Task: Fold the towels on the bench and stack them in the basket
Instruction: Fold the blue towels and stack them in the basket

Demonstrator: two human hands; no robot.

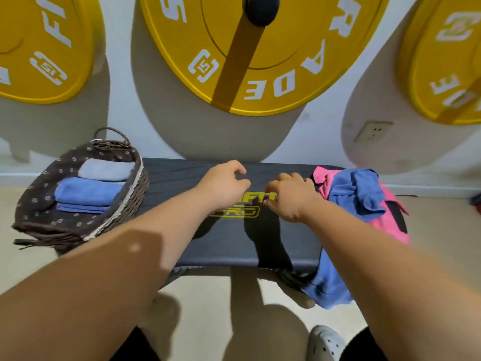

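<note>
1. Head view: left hand [226,184] hovers over mid-table [229,247], fingers loosely curled, holding nothing.
2. Right hand [289,197], fingers curled, sits at the pile [357,194] edge; can't tell if it grips cloth.
3. Unfolded pile lies just right of it, so the right hand is nearer.
4. Basket [133,199] is far left.

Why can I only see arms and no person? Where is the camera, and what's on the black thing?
The camera sits on the person's head and looks down, so you see only their arms. The left hand is loosely curled and empty. The right hand is beside a crumpled blue towel lying on a pink towel; whether it touches them I cannot tell. They lie on a black bench. The basket at the left holds folded towels. The yellow discs behind are gym weights.
</note>
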